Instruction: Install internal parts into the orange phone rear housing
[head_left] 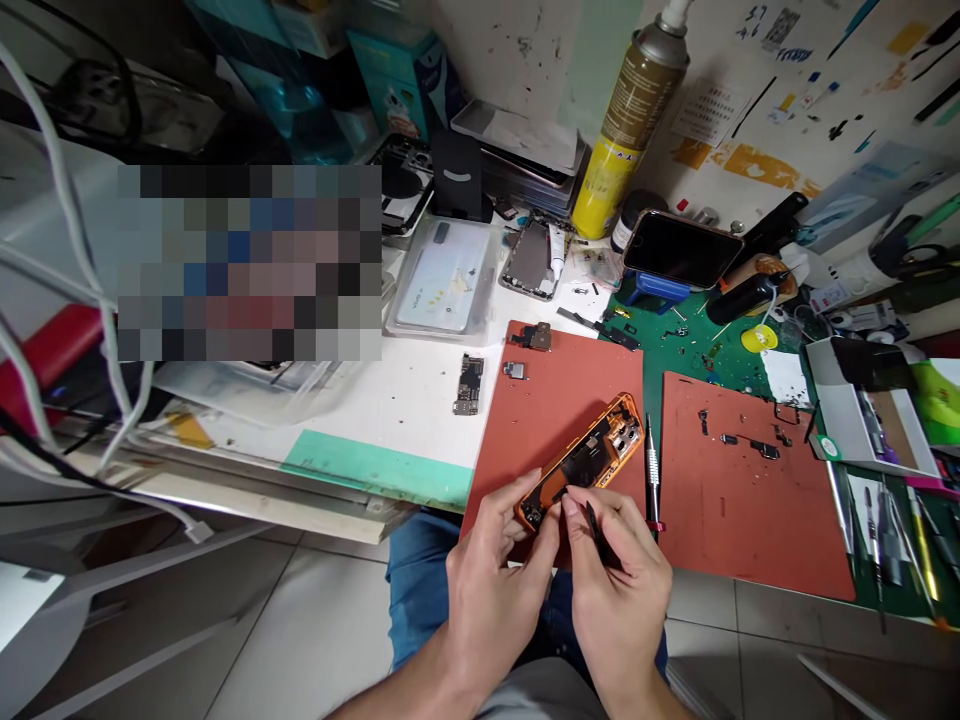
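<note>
My left hand (495,565) grips the lower end of an orange phone housing (547,488), tilted with its open inside facing up. Dark parts line the housing, and the camera cutouts show at its upper right end. My right hand (621,565) is closed, its thumb and fingertips pinched at the housing's near edge. A slim black tool (593,522) sticks out between the right fingers; the rest of it is hidden. What the fingertips touch is too small to make out. Under the housing lies a reddish-brown mat (559,400).
A camera module (534,337) and a small metal part (514,370) lie on the mat. A logic board (469,384) sits left of it. A silver pen-like tool (652,465) lies to the right, before a second mat (750,520) with small parts. A spray can (626,130) stands behind.
</note>
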